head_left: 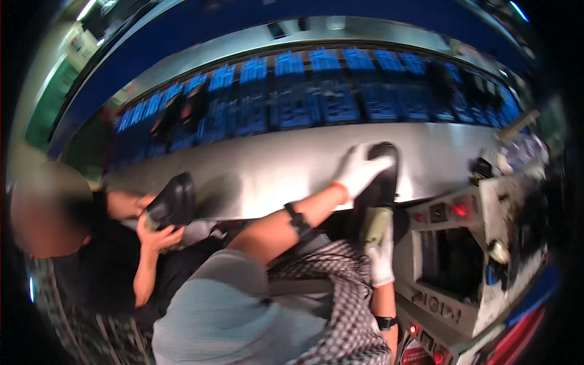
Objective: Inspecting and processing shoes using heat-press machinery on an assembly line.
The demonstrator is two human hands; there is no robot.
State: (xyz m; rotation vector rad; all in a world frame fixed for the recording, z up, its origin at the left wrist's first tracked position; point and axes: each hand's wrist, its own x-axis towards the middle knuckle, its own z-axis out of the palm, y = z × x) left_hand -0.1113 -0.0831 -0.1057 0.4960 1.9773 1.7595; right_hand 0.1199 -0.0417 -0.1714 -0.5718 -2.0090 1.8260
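My left grip [362,171] is curled over a black shoe [385,184]; through blur, my right grip [382,261] seems wrapped around a pale-green piece [378,225].

The left hand [363,170] and right hand [382,260] are both gloved in white, and the left glove is edged at the wrist by an orange cuff [342,193]. Plain black is shown by the shoe [383,188] between them, and pale yellowish green by the block [378,225] at its lower end. The arms are banded by black straps [297,220]. A grey-blue shirt [213,310] is worn with a dark-and-white checked cloth [350,289]. At left, black is worn by a co-worker [100,274]. The table [267,170] is coloured silvery grey, backed by bright blue racks [325,91]. The greyish-white machine [480,316] is dotted with glowing red lights [459,210].
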